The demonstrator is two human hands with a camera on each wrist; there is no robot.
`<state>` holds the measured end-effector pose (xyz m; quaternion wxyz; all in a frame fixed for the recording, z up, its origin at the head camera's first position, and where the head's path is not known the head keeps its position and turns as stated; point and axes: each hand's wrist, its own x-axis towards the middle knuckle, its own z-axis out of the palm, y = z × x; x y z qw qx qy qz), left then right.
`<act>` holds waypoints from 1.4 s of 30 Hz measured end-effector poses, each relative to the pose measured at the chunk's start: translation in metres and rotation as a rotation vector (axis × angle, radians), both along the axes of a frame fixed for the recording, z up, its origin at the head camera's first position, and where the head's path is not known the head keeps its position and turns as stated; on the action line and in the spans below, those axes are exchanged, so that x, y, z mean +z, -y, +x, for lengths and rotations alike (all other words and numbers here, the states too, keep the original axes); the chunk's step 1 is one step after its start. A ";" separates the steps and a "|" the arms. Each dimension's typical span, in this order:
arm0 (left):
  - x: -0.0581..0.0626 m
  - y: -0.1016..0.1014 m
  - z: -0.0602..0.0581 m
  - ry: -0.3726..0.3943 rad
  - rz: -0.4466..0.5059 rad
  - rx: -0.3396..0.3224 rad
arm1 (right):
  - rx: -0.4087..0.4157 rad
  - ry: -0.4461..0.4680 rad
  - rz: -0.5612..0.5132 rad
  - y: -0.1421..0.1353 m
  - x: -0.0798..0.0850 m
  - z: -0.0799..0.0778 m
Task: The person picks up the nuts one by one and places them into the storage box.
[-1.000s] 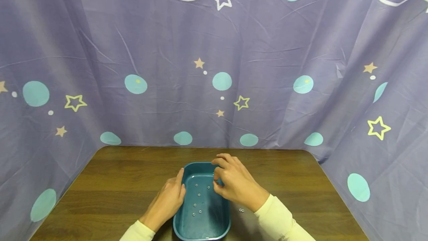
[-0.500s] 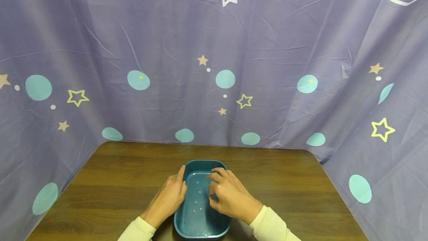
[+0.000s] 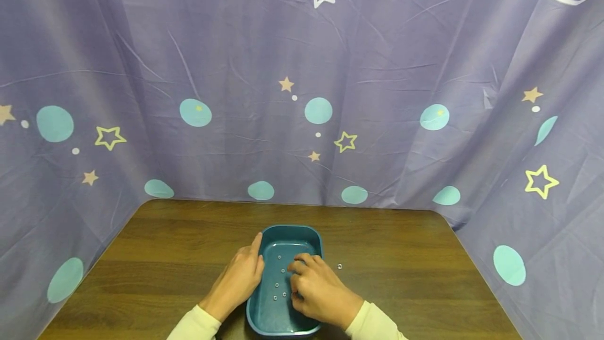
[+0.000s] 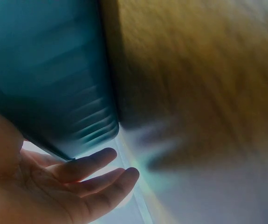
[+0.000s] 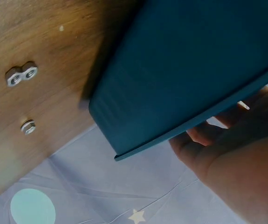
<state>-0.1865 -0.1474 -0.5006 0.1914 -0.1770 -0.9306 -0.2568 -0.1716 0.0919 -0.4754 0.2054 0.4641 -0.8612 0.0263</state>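
Note:
A blue-green plastic tray [image 3: 317,245] stands at the table's near edge, with several small metal nuts [image 3: 277,285] scattered over its floor. My left hand [image 3: 239,277] rests at its left rim, index finger laid along the edge. In the left wrist view, the other fingers [image 4: 99,193] stretch loosely beside the tray's outer wall. My right hand [image 3: 320,288] reaches over the right rim, its fingers bent down and thumb near the index finger, low inside the tray. Whether a nut sits between those fingertips is hidden.
On the wooden table [image 3: 401,266], to the right of the tray, lie a single nut [image 5: 28,126] and a touching pair of nuts [image 5: 22,73]. A purple patterned curtain [image 3: 226,135] encloses the table's back and sides.
My right hand has moved from the tray's far right rim toward the near left, down into the tray. A nut on the table has come into view. My left hand stays on the rim.

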 end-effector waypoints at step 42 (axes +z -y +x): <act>-0.001 -0.002 0.001 0.060 -0.007 0.020 | -0.037 -0.035 0.129 0.008 0.005 0.001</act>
